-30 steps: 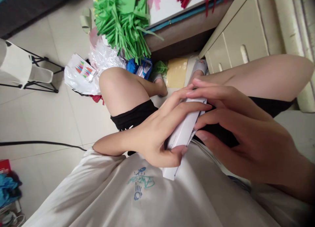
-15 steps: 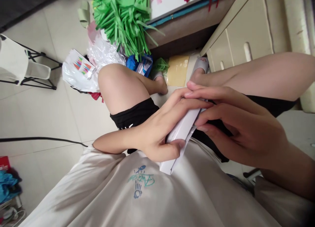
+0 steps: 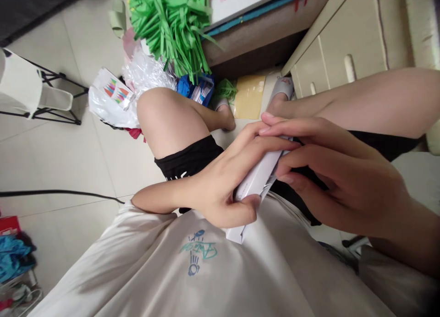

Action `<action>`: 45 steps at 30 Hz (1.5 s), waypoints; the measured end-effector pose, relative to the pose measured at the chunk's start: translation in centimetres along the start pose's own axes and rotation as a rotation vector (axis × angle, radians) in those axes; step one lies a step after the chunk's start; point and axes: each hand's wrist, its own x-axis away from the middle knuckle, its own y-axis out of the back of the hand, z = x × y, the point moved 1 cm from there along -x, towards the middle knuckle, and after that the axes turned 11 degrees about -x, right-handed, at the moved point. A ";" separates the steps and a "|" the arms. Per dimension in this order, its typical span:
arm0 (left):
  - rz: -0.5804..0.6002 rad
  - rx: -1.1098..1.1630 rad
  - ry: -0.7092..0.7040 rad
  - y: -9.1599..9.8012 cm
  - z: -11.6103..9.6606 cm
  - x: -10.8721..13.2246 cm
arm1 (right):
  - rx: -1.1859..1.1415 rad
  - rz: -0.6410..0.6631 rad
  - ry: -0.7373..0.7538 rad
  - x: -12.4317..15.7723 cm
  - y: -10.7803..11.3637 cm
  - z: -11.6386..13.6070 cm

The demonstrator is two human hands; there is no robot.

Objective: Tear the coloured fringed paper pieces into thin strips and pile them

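Both my hands hold a folded white paper piece [image 3: 257, 179] close to my belly, above my lap. My left hand [image 3: 227, 184] wraps around it, thumb under its lower end and fingers along its upper edge. My right hand [image 3: 330, 170] grips its right side, with fingers curled over the top. The paper's lower corner pokes out below my left thumb, against my light shirt. Much of the paper is hidden by the fingers.
I sit with bare knees over a tiled floor [image 3: 68, 147]. A heap of green paper strips [image 3: 168, 24] hangs off a table ahead. Plastic bags [image 3: 113, 99], a blue item [image 3: 195, 88] and a yellow sheet [image 3: 250, 97] lie below; cream drawers [image 3: 343, 46] stand at right, a black cable [image 3: 51, 194] at left.
The view has shifted slightly. My right hand's fingers slid a little along the paper; both hands keep their hold in the same place.
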 end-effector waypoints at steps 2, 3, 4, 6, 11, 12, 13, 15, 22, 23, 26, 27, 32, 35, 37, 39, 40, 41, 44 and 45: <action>0.020 -0.003 0.079 0.1 -0.4 0.0 | -0.001 -0.003 -0.015 0.0 0.0 0.0; 0.034 -0.006 0.109 0.2 -0.6 -0.1 | -0.002 0.000 -0.018 -0.1 0.0 -0.1; 0.043 -0.010 0.122 0.3 -0.9 -0.1 | -0.005 0.005 -0.018 -0.1 -0.1 -0.1; 0.050 -0.024 0.141 0.4 -1.4 -0.1 | -0.005 0.019 -0.005 -0.1 -0.1 -0.1; 0.046 -0.029 0.163 0.5 -1.6 -0.1 | 0.004 0.012 -0.011 -0.1 0.1 -0.2; 0.049 -0.023 0.168 0.5 -1.5 -0.1 | 0.005 0.012 -0.008 -0.1 0.1 -0.2; 0.055 -0.018 0.176 0.5 -1.5 0.0 | 0.006 0.019 -0.002 -0.1 0.2 -0.2; 0.066 -0.009 0.189 0.5 -1.4 0.0 | 0.007 0.038 0.011 -0.1 0.3 -0.2; 0.042 0.001 0.174 0.5 -1.3 0.0 | -0.002 0.056 -0.020 -0.2 0.3 -0.1; 0.043 0.006 0.164 0.5 -1.2 0.1 | -0.007 0.055 -0.026 -0.2 0.4 -0.1; 0.044 0.013 0.148 0.6 -0.8 0.1 | -0.007 0.067 -0.023 -0.2 0.8 -0.1; 0.046 0.013 0.137 0.7 -0.7 0.0 | -0.011 0.072 -0.020 -0.2 1.0 -0.1; 0.034 0.024 0.077 0.5 -0.1 -0.1 | -0.041 0.121 -0.058 -0.3 1.8 0.1; -0.004 0.048 0.065 0.0 -0.1 0.0 | -0.031 0.167 -0.053 -0.4 1.8 0.7; 0.000 0.042 0.120 -0.2 -0.1 0.0 | -0.003 0.170 -0.108 -0.5 1.8 1.0; 0.039 0.026 0.204 -0.4 0.3 0.1 | 0.030 0.151 -0.169 -0.8 1.7 1.0; 0.061 0.029 0.229 -0.5 0.7 0.1 | 0.036 0.149 -0.163 -1.0 1.7 0.9; 0.072 0.050 0.228 -0.6 1.1 0.1 | 0.022 0.145 -0.133 -1.2 1.6 0.7; 0.076 0.181 0.205 -0.9 2.6 0.0 | -0.056 0.097 -0.069 -1.8 1.3 -0.4; 0.072 0.211 0.221 -1.0 2.9 0.0 | -0.072 0.060 -0.074 -2.0 1.1 -0.9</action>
